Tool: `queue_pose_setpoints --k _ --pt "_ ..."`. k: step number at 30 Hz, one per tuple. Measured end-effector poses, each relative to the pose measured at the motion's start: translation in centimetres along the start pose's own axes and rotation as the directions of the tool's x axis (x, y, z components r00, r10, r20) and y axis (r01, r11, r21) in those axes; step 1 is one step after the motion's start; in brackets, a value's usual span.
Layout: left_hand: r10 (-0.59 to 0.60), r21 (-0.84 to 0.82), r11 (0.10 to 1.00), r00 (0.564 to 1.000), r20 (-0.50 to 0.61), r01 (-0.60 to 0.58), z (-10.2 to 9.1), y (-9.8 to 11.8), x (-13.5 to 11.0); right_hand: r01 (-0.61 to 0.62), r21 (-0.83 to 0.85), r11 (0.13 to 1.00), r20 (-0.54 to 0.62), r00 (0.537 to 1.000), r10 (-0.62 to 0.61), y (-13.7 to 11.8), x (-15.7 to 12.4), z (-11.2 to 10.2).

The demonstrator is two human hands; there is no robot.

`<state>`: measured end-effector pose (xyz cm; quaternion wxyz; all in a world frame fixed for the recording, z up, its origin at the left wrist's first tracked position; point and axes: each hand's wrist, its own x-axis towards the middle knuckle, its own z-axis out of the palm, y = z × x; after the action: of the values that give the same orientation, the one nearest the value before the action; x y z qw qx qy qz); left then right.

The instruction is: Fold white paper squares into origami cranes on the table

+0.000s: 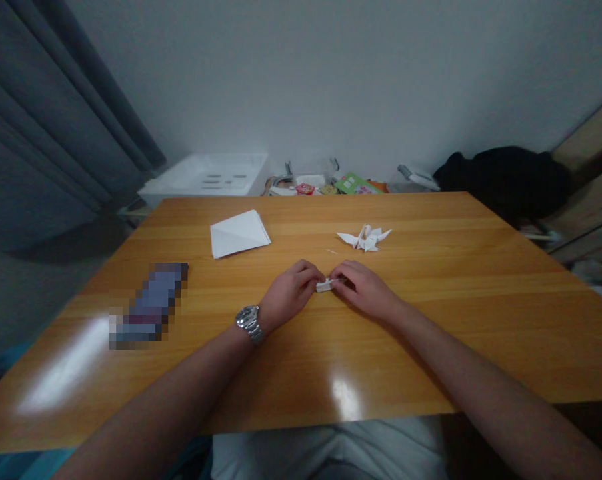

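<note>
Between my hands, low over the middle of the table, is a small folded piece of white paper (325, 287). My left hand (295, 291) pinches its left end, and a metal watch sits on that wrist. The other end is held by my right hand (361, 288), whose curled fingers cover part of it. Just beyond my right hand stands a white origami crane (365, 238) with its wings spread. A thin white sliver (332, 251) lies on the wood to the left of the crane.
A stack of white paper sheets (241, 233) lies at the back left of the wooden table (431, 247). Nearer on the left is a blurred-out dark flat object (155, 300). Behind the table are a white plastic tray (205, 173), a green packet (355, 183) and black cloth (505, 180).
</note>
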<state>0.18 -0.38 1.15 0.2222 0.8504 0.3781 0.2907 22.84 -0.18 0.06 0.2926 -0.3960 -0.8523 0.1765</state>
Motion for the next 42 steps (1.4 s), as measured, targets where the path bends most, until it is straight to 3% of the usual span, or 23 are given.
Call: queue_pose_setpoints --k 16,25,31,36,42 --pt "-0.008 0.241 0.971 0.998 0.06 -0.007 0.3 0.0 0.3 0.058 -0.12 0.991 -0.003 0.998 -0.059 0.2 0.3 0.3" --pt "0.078 0.448 0.882 0.984 0.161 -0.143 -0.2 0.7 -0.1 0.097 -0.286 0.953 0.067 0.994 -0.081 0.1 0.2 0.3" --pt "0.044 0.545 0.822 0.971 0.233 -0.168 -0.5 2.2 -0.8 0.121 -0.285 0.951 0.086 0.991 -0.1 0.1 0.0 0.1" --pt "0.011 0.572 0.808 0.974 0.226 -0.142 -0.2 2.6 -1.0 0.108 -0.308 0.945 0.093 0.992 -0.083 -0.1 -0.1 -0.1" --pt "0.005 0.5 0.859 0.979 0.205 -0.11 -0.1 1.5 -1.0 0.077 -0.314 0.946 0.129 0.991 -0.037 -0.2 -0.3 -0.3"
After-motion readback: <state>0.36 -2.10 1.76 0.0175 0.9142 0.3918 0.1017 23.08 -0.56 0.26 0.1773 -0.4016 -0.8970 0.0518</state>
